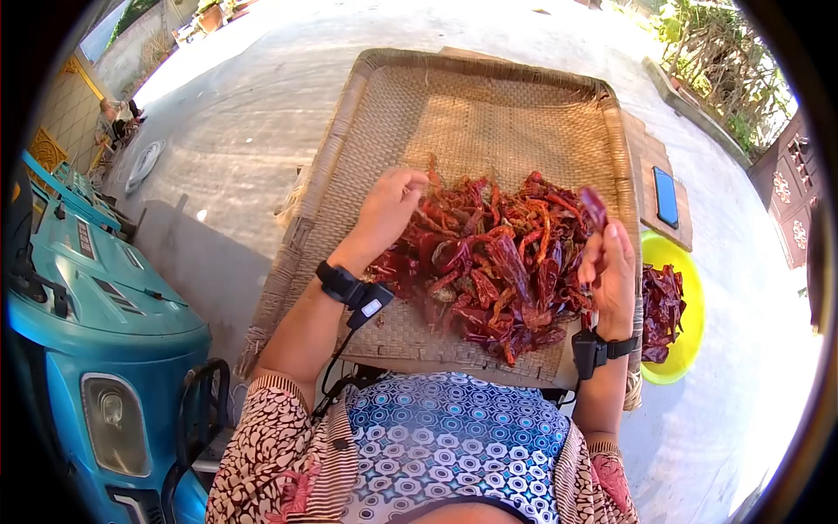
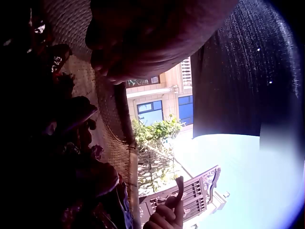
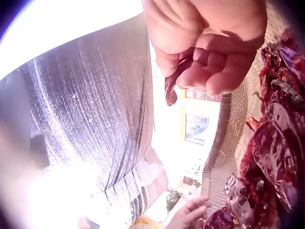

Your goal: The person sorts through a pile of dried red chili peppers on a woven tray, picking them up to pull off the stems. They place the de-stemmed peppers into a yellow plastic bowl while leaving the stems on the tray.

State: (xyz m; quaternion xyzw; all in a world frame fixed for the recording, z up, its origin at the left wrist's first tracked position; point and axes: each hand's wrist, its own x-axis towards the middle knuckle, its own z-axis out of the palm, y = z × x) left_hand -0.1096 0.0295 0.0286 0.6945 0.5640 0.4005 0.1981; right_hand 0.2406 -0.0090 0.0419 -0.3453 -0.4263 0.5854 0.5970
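Note:
A heap of dried red chili peppers covers the near half of a shallow woven tray. At the right of the heap my right hand pinches one dried chili pepper, raised above the tray. The right wrist view shows that pepper between thumb and fingers, its tip hanging out. My left hand is over the heap's left edge, loosely bent, with its fingertips close to the peppers. In the right wrist view the left hand has its fingers loosely extended and nothing visible in them.
Beside the tray at right stands a yellow-green basin with more dried peppers inside. A phone lies on a wooden board behind it. A blue vehicle stands close on the left.

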